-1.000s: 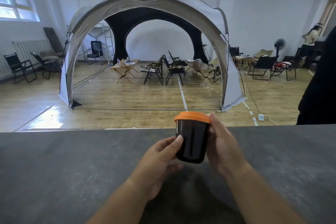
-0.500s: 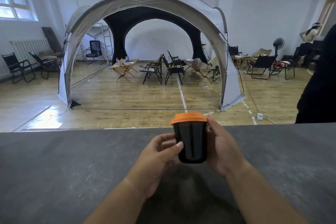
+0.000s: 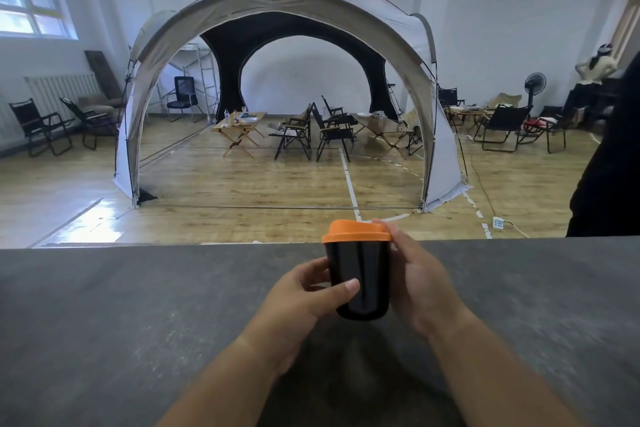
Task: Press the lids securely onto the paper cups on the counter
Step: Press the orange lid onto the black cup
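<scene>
A black paper cup (image 3: 360, 282) with an orange lid (image 3: 356, 231) is held between both hands just above the grey counter (image 3: 121, 322). My left hand (image 3: 304, 295) grips the cup's lower body, thumb across its front. My right hand (image 3: 415, 284) wraps the cup's right side, with a fingertip touching the lid's far rim. The lid sits on the cup, tilted slightly toward the left. No other cup or lid is in view.
The counter's far edge runs across the frame behind the cup. A person in black (image 3: 613, 166) stands at the counter's far right. Beyond lie a wooden floor, a large dome tent (image 3: 277, 10), folding chairs and tables.
The cup has shifted slightly left and turned from tilted to nearly upright. My left thumb has slid further across its front. My right fingers stay at the lid rim.
</scene>
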A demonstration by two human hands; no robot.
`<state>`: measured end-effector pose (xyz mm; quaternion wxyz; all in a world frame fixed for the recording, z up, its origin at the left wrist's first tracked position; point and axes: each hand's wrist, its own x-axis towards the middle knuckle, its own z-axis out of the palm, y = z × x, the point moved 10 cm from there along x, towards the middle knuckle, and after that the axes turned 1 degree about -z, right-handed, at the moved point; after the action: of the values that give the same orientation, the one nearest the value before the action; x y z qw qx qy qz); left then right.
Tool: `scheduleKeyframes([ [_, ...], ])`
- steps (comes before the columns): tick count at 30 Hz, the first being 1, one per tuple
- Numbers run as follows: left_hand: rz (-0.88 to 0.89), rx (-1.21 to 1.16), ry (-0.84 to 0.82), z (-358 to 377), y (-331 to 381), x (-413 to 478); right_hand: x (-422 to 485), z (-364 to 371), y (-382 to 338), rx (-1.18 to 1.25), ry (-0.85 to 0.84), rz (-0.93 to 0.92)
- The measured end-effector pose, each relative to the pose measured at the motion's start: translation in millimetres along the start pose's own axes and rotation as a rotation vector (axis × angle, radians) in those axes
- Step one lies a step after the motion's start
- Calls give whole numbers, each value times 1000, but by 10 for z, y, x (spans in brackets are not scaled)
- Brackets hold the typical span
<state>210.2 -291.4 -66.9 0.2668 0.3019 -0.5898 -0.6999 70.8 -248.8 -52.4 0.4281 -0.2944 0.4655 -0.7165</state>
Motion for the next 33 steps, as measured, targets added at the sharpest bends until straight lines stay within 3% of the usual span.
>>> scheduleKeyframes([
  [6, -41, 38, -38, 10, 56, -68, -124, 197, -130, -221, -78, -71],
  [9, 51, 173, 121, -203, 330, -210, -272, 392, -113, -319, -94, -100],
  [11, 159, 246, 244, -411, 535, -377, -359, 459, 127, -54, -38, 98],
  [13, 225, 312, 296, -564, 635, -586, -530, 728, 383, 199, -90, 332],
  [16, 265, 350, 349, -809, 652, -888, -711, 1176, 549, 311, -175, 446],
  [20, 268, 373, 545, -1489, 601, -1187, -731, 1799, 794, 330, -248, 515],
  [28, 126, 433, 1043, -3405, 715, -1313, -686, 2918, 1285, 264, -231, 641],
  [33, 19, 450, 1163, -4167, 705, -1133, -571, 3219, 1506, 256, -226, 664],
])
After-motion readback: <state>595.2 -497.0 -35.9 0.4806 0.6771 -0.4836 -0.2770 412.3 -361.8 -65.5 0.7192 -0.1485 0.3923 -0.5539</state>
